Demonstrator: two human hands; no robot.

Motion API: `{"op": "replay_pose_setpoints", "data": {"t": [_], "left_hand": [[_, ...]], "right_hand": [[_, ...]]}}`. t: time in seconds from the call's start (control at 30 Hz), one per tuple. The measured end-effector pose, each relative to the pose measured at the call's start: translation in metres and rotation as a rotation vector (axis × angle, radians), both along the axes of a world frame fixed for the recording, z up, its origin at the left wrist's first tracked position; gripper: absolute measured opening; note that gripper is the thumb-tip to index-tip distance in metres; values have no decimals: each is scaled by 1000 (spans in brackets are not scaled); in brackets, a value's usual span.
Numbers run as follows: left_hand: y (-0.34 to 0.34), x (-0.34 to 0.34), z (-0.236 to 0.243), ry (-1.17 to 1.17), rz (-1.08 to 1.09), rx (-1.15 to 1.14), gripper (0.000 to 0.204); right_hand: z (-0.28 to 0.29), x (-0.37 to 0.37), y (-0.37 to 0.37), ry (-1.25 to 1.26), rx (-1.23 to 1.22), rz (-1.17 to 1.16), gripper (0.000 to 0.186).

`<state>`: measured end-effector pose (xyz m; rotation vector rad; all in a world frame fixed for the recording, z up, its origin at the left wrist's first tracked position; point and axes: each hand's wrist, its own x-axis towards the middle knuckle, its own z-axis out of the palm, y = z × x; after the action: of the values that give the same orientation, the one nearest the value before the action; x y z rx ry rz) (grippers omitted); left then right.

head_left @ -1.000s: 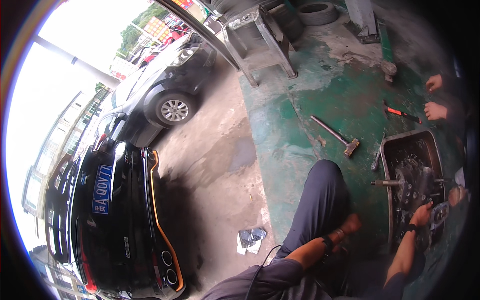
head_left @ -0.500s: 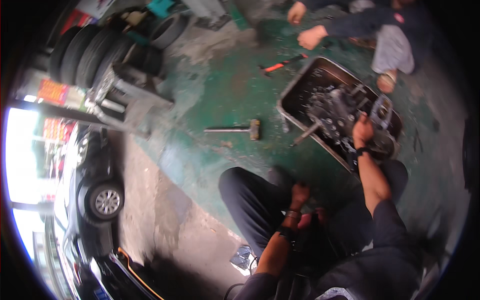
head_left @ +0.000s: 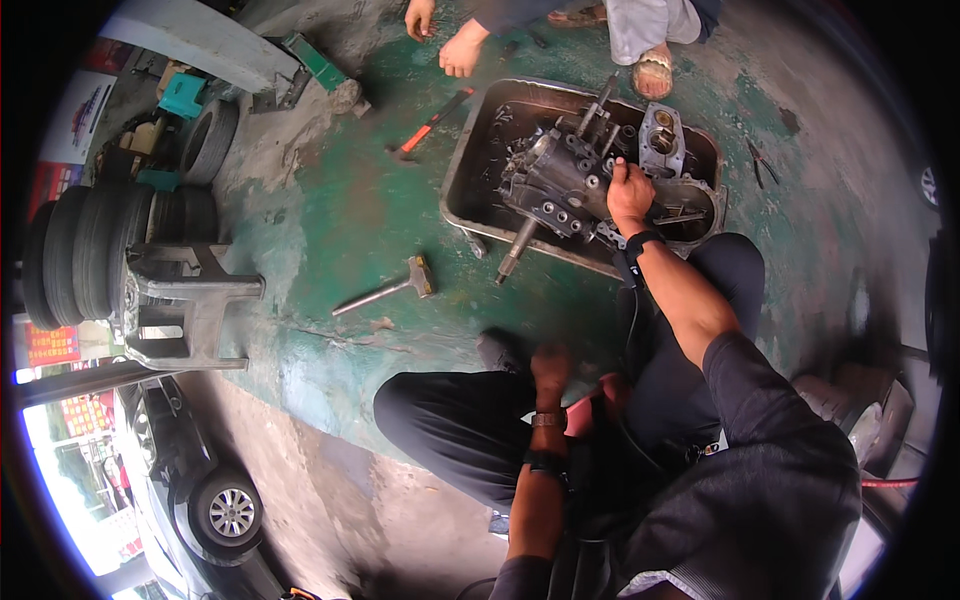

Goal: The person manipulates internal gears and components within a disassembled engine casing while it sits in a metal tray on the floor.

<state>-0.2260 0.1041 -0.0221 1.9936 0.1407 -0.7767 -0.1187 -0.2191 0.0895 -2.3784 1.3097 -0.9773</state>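
A greasy metal gearbox assembly [head_left: 560, 175], with a splined shaft [head_left: 517, 250] sticking out over the rim, lies in a rectangular metal tray [head_left: 462, 170]. My right hand [head_left: 630, 195] is closed on the right side of this gearbox, its thumb upward; the other fingers are partly hidden. Just beyond that hand, a pale metal housing piece [head_left: 661, 142] rests in the tray. My left hand [head_left: 549, 368] hangs low between my knees, away from the tray. Its fingers are dark and blurred, so their pose does not show.
Left of the tray, a hammer [head_left: 420, 278] lies on the green floor; a red-handled hammer [head_left: 430, 125] lies farther off. Pliers [head_left: 762, 163] are at right. A co-worker's hand [head_left: 462, 48] and sandalled foot [head_left: 653, 72] are beyond the tray. A plastic stool [head_left: 185, 300], tyres [head_left: 95, 250] and a car [head_left: 180, 460] stand left.
My view has turned, so the tray, hammers and stool appear shifted and rotated, and the picture is sharper. My right hand stays on the gearbox; my left stays low.
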Motion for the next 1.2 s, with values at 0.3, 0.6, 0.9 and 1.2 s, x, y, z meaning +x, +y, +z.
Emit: {"op": "replay_pose_setpoints", "data": {"t": [0.3,0.6,0.9,1.2], "left_hand": [[-4,3,25,36,-138,70,28],[-13,6,39,-15,-170,-167,19],[-12,10,51,220,6,-148,22],[-5,11,42,215,-25,-151,23]], "right_hand": [[-14,-3,-11,-3,190,-48,42],[-23,2,-16,-158,8,-123,36],[-23,8,-10,-217,18,-104,36],[-18,6,-6,-189,97,-126,34]]}}
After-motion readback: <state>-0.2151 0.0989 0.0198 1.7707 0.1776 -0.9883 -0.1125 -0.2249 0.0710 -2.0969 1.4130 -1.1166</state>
